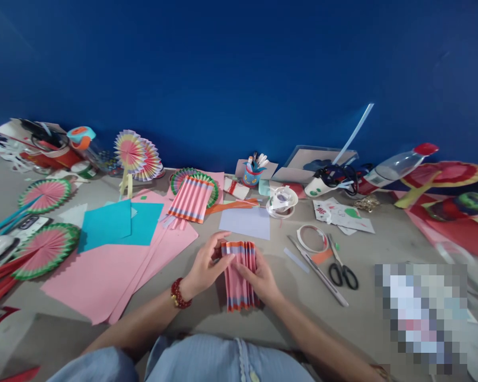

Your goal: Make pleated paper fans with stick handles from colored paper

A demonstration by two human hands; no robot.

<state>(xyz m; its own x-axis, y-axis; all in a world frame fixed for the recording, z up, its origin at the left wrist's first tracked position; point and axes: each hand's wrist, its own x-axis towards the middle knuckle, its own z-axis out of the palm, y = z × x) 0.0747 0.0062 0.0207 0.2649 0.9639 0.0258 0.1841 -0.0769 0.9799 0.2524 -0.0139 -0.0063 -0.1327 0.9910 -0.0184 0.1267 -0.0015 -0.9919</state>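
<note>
A pleated pink paper with orange and purple striped ends stands upright between my two hands, just above the grey table. My left hand, with a red beaded bracelet at the wrist, grips its left upper edge between thumb and fingers. On the other side, my right hand holds the folds, its thumb pressed on the front and its fingers hidden behind. The pleats are tighter on the right and looser on the left. Beyond my hands lies a similar pleated pink paper on a green-edged round paper fan.
Scissors, a craft knife and a tape roll lie to the right. Pink sheets and blue sheets spread leftward. A lavender sheet lies ahead. A bottle leans at the back right.
</note>
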